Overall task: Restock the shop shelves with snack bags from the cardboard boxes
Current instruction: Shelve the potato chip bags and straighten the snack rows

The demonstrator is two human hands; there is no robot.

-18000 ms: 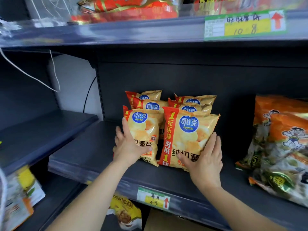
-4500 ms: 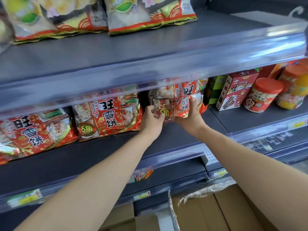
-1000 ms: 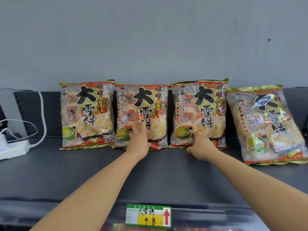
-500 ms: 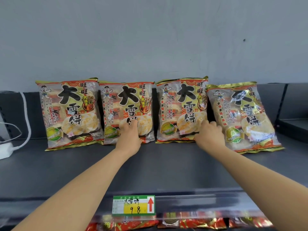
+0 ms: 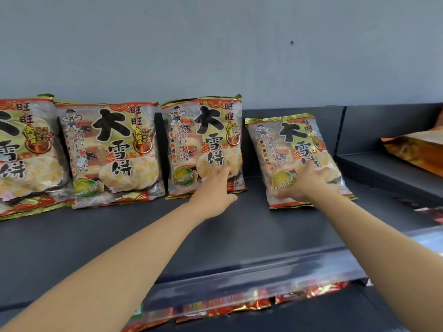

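Several large rice-cracker snack bags stand in a row on the dark top shelf (image 5: 239, 226), leaning against the grey wall. My left hand (image 5: 213, 190) reaches to the lower front of the third bag (image 5: 203, 140) with straight fingers touching it. My right hand (image 5: 309, 183) lies on the lower front of the rightmost bag (image 5: 287, 144), which leans back and stands apart from the others; the fingers are blurred. The second bag (image 5: 110, 149) and the leftmost bag (image 5: 26, 149) stand untouched.
A lower dark shelf section (image 5: 383, 168) at the right carries an orange bag (image 5: 417, 149). Red and gold bags (image 5: 239, 305) show on the shelf below, under the clear front rail (image 5: 263, 276).
My left hand left the second bag and now touches the third. My right hand went from the third bag to the rightmost one. The view has panned right.
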